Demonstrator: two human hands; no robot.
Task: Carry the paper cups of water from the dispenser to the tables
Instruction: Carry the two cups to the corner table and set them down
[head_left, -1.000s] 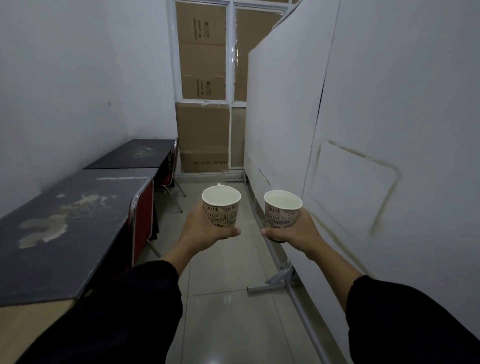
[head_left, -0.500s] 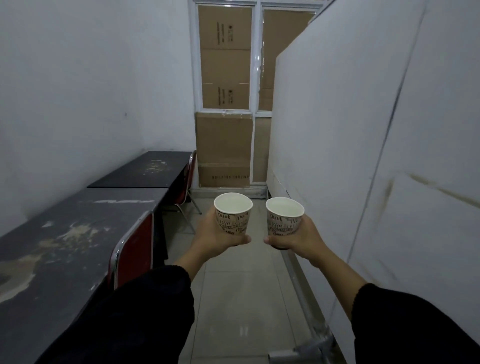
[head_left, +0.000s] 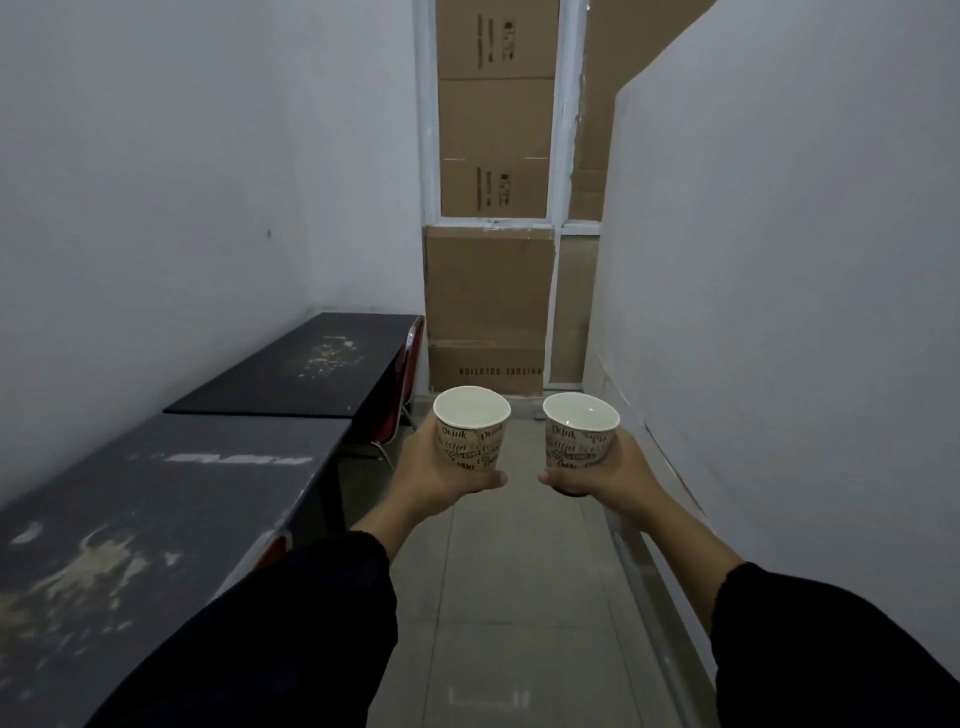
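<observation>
I hold two printed paper cups upright in front of me over the floor of a narrow aisle. My left hand (head_left: 434, 475) grips the left paper cup (head_left: 474, 441) from its left side and below. The right paper cup (head_left: 579, 441) sits in my right hand (head_left: 615, 475), fingers wrapped round its base. Both cups show pale liquid inside. Along the left wall stand two dark tables: the near table (head_left: 156, 514) with worn pale patches, and the far table (head_left: 311, 369) beyond it. No dispenser is in view.
A white partition (head_left: 779, 312) lines the right side of the aisle, with a metal rail along its foot. Red chairs (head_left: 405, 384) are tucked at the tables. Stacked cardboard boxes (head_left: 488, 312) behind a white window frame close off the far end. The tiled floor (head_left: 519, 597) runs between.
I have walked forward along the aisle; the far table and the boxes are nearer and the near table passes on my left. Both hands keep the cups level in front.
</observation>
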